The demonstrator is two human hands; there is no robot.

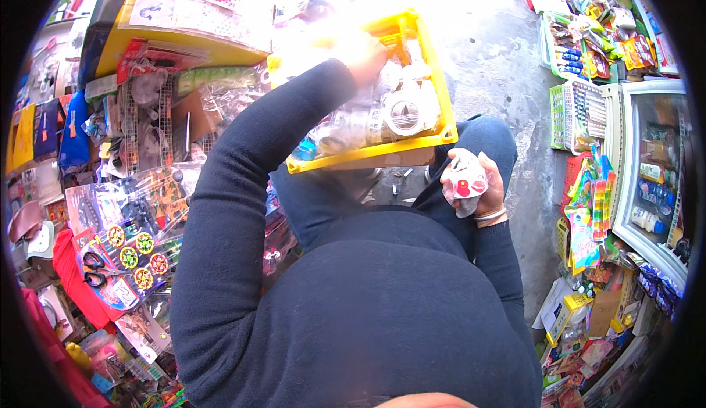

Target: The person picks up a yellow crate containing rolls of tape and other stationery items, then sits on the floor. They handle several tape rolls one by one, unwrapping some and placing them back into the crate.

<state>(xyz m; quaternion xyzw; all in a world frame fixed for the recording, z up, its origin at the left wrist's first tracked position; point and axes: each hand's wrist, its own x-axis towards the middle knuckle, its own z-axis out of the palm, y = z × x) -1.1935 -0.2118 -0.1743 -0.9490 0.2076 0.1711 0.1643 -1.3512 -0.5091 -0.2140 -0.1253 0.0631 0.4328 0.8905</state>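
A yellow plastic crate [364,154] sits tilted in front of me, above my knees. Inside it lie clear-wrapped goods, among them a roll of tape [404,113] and a small blue item [305,150]. My left hand [367,55] reaches over the crate's far left part. Glare washes out its fingers, so whether they grip anything is unclear. Beside my right knee, my right hand [490,184] holds a small packet in clear plastic [466,175] with red printed shapes on it. The packet's contents cannot be made out.
Packaged goods crowd the left side, with black-handled scissors [98,270] on a toy card there. A yellow-edged display board [182,60] rises beyond. On the right stand snack baskets [571,49] and a glass-fronted fridge [653,171]. Small litter lies on the concrete floor [496,82].
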